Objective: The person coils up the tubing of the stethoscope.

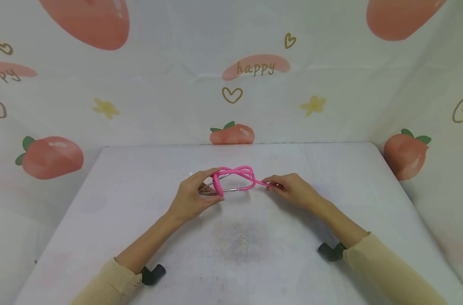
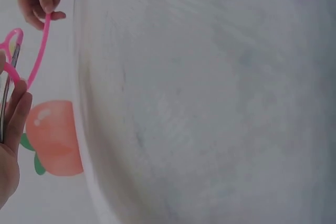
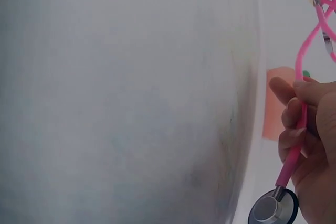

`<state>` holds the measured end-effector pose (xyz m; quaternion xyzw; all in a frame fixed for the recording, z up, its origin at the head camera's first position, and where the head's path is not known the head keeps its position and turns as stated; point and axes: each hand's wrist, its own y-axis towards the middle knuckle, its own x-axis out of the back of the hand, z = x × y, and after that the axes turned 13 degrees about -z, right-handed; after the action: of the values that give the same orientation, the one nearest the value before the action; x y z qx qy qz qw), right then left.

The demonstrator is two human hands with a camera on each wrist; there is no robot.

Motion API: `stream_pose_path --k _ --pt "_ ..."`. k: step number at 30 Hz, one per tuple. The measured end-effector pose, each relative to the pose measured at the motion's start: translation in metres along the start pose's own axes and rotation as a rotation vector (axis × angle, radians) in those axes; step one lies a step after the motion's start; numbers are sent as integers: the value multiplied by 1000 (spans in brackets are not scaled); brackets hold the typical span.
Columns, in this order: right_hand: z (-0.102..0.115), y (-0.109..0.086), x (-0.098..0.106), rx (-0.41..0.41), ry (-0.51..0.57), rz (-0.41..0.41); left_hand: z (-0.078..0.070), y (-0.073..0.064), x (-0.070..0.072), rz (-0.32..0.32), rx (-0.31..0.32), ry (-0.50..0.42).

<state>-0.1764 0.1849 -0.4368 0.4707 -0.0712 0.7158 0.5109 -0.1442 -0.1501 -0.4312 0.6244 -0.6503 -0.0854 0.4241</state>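
Pink stethoscope (image 1: 237, 171), tubing (image 3: 300, 64) looped, round metal chestpiece (image 3: 266, 210) dangling

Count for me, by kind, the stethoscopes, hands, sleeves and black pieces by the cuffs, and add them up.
Stethoscope: 1
Hands: 2 (left hand, right hand)
Sleeves: 2 (left sleeve, right sleeve)
Black pieces: 2 (left piece, right piece)
Total: 7

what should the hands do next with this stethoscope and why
Probably wind the free pink tubing around the looped part: the left hand holds those loops with the metal ear tubes, while the right hand grips a loose stretch near the chest piece, which lies outside the loops.
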Motion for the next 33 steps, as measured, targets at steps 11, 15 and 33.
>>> stream_pose_path --k 11,15,33 --pt "7 -6 1 78 74 66 -3 1 1 -10 35 48" --pt "6 -7 1 95 110 74 -3 0 1 9 35 35" --pt "7 -11 0 106 164 131 1 -2 -1 46 49 -36"
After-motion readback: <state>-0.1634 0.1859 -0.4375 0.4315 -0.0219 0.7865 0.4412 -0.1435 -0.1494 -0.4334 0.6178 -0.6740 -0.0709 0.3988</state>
